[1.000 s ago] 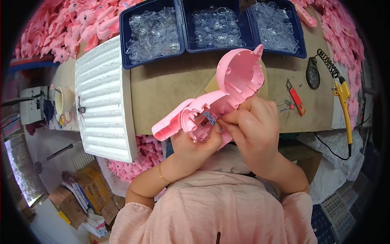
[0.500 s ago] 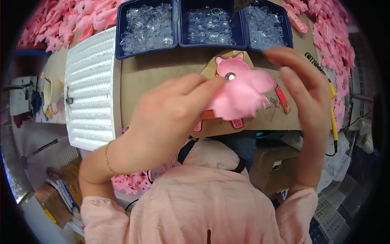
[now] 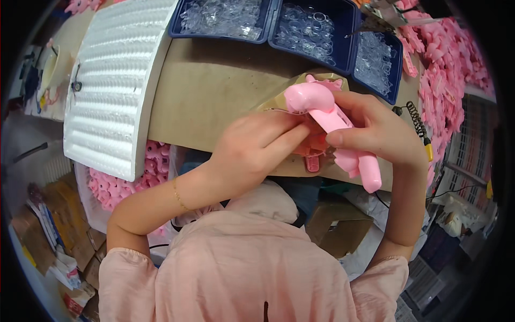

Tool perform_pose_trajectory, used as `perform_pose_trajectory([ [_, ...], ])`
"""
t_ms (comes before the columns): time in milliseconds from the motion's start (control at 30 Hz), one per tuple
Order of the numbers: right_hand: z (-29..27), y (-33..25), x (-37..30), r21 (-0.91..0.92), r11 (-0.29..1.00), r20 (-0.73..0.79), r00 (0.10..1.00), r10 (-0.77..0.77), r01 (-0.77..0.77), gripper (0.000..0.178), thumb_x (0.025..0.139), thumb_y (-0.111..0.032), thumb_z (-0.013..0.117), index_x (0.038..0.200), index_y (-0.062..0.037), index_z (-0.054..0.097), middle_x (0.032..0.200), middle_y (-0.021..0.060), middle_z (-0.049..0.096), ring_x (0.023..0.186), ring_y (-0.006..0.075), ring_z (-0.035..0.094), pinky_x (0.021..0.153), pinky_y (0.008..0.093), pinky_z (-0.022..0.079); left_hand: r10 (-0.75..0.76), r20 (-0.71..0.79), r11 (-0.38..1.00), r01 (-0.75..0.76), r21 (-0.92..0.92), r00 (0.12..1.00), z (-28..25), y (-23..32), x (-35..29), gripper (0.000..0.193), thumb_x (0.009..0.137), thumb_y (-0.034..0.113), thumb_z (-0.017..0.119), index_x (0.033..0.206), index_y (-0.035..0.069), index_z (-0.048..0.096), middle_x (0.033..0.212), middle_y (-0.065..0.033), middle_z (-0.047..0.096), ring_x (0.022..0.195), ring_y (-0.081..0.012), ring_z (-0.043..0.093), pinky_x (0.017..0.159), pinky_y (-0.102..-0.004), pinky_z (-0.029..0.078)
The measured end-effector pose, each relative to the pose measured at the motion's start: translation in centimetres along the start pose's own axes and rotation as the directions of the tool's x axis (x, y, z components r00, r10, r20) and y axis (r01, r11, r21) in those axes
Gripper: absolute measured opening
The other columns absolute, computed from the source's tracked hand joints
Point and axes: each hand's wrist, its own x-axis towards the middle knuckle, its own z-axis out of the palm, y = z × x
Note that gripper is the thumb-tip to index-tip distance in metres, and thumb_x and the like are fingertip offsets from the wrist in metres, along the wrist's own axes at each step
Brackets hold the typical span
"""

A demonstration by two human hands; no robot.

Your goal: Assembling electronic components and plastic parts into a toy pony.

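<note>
- From where I stand, the person's right hand (image 3: pixel 378 129) has thumb and fingers closed around a pink shell (image 3: pixel 311 99), with its rounded end up past the fingers and a limb hanging below the thumb.
- The left hand (image 3: pixel 249 142) comes in just beside that grip, fingers bent together and tips tucked near the shell's underside; I can't tell whether they pinch anything.
- Right under the held shell sits a second pink piece (image 3: pixel 312 163), mostly hidden, one foot showing below the fingers, in a tan holder (image 3: pixel 276 102).
- Beyond the hands stand blue bins (image 3: pixel 341 45) of clear plastic pieces (image 3: pixel 306 35).
- Well left of the grip lies a white ridged panel (image 3: pixel 112 80).
- To the right of the right hand, a coiled cord (image 3: pixel 414 115) and a pink heap (image 3: pixel 442 70).
</note>
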Motion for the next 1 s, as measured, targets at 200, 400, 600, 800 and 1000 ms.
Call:
perform_pose_trajectory([
  [200, 0.7, 2.1, -1.0, 0.046, 0.998, -0.092, 0.995, -0.046, 0.051, 0.047, 0.074, -0.015, 0.064, 0.115, 0.0034, 0.051, 0.095, 0.0067, 0.059, 0.083, 0.0105, 0.056, 0.073, 0.0238, 0.047, 0.010, 0.152, 0.996, -0.024, 0.090, 0.988, -0.1, 0.9, -0.8, 0.026, 0.072, 0.014, 0.060, 0.096, 0.006, 0.063, 0.103, -0.0068, 0.062, 0.094, -0.0220, 0.059, 0.073, -0.0320, 0.047],
  [400, 0.1, 1.1, 0.0, 0.147, 0.987, -0.035, 0.997, 0.075, -0.069, 0.052, 0.075, -0.014, 0.064, 0.121, 0.0029, 0.048, 0.097, 0.0037, 0.057, 0.084, 0.0083, 0.053, 0.074, 0.0224, 0.045, 0.037, 0.517, 0.829, -0.315, 0.462, 0.855, -1.7, 3.3, -1.1, 0.043, 0.075, 0.019, 0.050, 0.110, -0.004, 0.058, 0.108, -0.0112, 0.058, 0.108, -0.0243, 0.049, 0.090, -0.0325, 0.037],
  [600, 0.1, 0.5, -0.4, -0.139, 0.990, -0.076, 0.997, 0.017, -0.027, 0.051, 0.075, -0.018, 0.062, 0.120, 0.0035, 0.049, 0.095, 0.0038, 0.057, 0.081, 0.0091, 0.054, 0.071, 0.0228, 0.045, 0.086, 0.736, 0.671, -0.586, 0.455, 0.671, -2.0, 5.3, 1.3, 0.044, 0.077, 0.018, 0.050, 0.116, -0.001, 0.054, 0.107, -0.0189, 0.058, 0.105, -0.0294, 0.053, 0.084, -0.0312, 0.038],
  [800, 0.4, -0.5, 0.4, -0.233, 0.963, -0.119, 0.987, 0.109, -0.135, 0.049, 0.075, -0.017, 0.063, 0.117, 0.0040, 0.051, 0.096, 0.0052, 0.058, 0.082, 0.0096, 0.054, 0.072, 0.0230, 0.046, 0.004, 0.856, 0.528, -0.728, 0.437, 0.517, -1.6, 6.1, 1.3, 0.045, 0.079, 0.022, 0.047, 0.115, -0.004, 0.053, 0.106, -0.0189, 0.058, 0.110, -0.0369, 0.051, 0.088, -0.0355, 0.035],
  [1000, 0.8, 0.8, -0.5, -0.180, 0.984, -0.186, 0.982, -0.042, 0.008, 0.048, 0.072, -0.021, 0.065, 0.112, 0.0027, 0.055, 0.084, 0.0078, 0.062, 0.073, 0.0118, 0.058, 0.066, 0.0248, 0.047, -0.006, 0.842, 0.556, -0.698, 0.452, 0.540, -1.1, 6.2, 1.4, 0.044, 0.080, 0.022, 0.047, 0.114, -0.005, 0.055, 0.111, -0.0210, 0.058, 0.106, -0.0342, 0.054, 0.085, -0.0346, 0.037],
])
